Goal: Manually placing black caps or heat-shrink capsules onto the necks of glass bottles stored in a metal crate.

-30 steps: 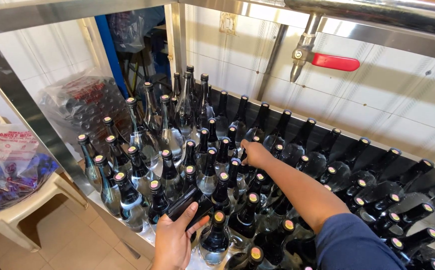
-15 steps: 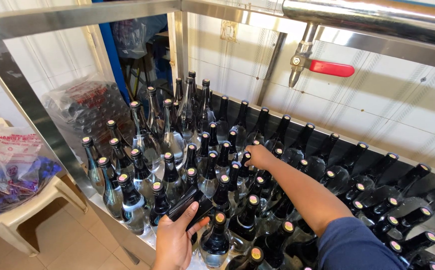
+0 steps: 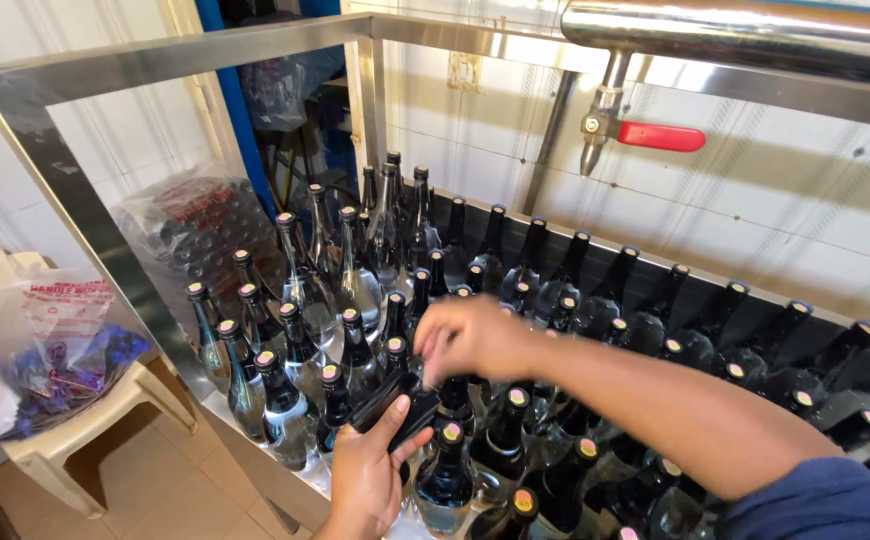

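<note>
Many dark glass bottles (image 3: 360, 350) with capped tops stand packed together on a steel bench. My left hand (image 3: 365, 475) is low in front of them and grips a stack of black sleeves (image 3: 392, 405), held slanted over the front bottles. My right hand (image 3: 470, 335) reaches in from the right, blurred, with curled fingers just above the upper end of that stack. I cannot see whether anything is between its fingers. Further bottles (image 3: 675, 330) lean in a row along the back.
A steel frame (image 3: 75, 190) surrounds the bench. A steel pipe (image 3: 745, 30) with a red-handled valve (image 3: 660, 137) runs overhead before a tiled wall. At left a white plastic chair (image 3: 95, 420) holds a clear bag (image 3: 40, 350); another clear bag (image 3: 190, 235) leans behind the frame.
My right hand has drawn back from a bottle top in the middle of the group toward the stack in my left hand. My left hand has kept its hold.
</note>
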